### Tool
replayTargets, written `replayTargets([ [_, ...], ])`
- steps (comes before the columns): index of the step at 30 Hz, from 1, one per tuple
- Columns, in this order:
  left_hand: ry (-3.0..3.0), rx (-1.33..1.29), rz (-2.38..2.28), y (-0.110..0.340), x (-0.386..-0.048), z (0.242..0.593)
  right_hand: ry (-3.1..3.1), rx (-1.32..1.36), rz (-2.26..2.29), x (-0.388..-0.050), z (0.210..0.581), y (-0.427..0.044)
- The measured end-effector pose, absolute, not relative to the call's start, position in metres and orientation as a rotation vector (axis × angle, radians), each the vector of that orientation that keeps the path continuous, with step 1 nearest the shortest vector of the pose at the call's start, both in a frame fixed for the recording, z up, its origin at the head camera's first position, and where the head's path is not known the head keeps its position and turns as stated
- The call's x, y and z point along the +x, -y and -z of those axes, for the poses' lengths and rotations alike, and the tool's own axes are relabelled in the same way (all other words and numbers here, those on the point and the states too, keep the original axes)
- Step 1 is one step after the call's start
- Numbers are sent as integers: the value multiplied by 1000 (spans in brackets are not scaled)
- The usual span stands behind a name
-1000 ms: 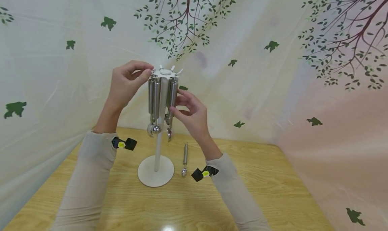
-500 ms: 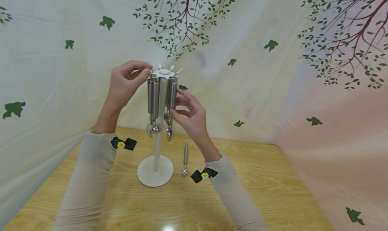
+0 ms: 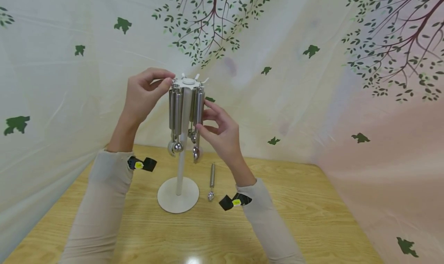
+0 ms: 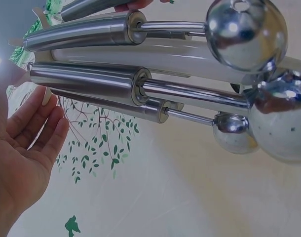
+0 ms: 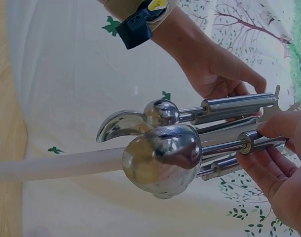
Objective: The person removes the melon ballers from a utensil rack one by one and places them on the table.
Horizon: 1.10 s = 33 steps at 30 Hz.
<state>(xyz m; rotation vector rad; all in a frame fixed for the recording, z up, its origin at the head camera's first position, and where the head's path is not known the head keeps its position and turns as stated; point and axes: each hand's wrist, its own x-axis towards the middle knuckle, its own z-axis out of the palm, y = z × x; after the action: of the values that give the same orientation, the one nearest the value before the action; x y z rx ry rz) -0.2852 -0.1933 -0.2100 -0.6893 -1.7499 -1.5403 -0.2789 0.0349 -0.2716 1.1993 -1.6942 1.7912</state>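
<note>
A white utensil stand (image 3: 179,167) with a hooked top stands on the table, several metal scoops hanging from it. In the head view my left hand (image 3: 140,96) pinches the left edge of the stand's top between thumb and index finger. My right hand (image 3: 222,135) holds the handle of a hanging scoop (image 3: 200,104) on the stand's right side. That scoop's rounded bowl (image 5: 163,158) is large in the right wrist view, with the thumb and fingers at its handle. Other hanging scoops (image 4: 86,81) fill the left wrist view; the fingertips' exact contact at the hook is hidden there.
Another scoop (image 3: 212,179) lies on the wooden table (image 3: 277,221), right of the stand's round base (image 3: 178,202). A pale curtain (image 3: 243,113) printed with leaves and branches hangs behind and at the sides.
My right hand has shifted slightly right, and the scoop it holds has swung a little outward with it. My left hand stays at the stand's top edge.
</note>
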Motion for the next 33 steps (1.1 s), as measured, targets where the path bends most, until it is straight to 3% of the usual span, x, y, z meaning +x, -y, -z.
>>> replayTargets([
  [16, 1712, -743, 1577, 189, -285, 208, 1733, 1169, -1848, -269, 261, -51],
  [33, 1708, -750, 1594, 191, -289, 212, 1864, 1086, -1914, -279, 295, -91],
])
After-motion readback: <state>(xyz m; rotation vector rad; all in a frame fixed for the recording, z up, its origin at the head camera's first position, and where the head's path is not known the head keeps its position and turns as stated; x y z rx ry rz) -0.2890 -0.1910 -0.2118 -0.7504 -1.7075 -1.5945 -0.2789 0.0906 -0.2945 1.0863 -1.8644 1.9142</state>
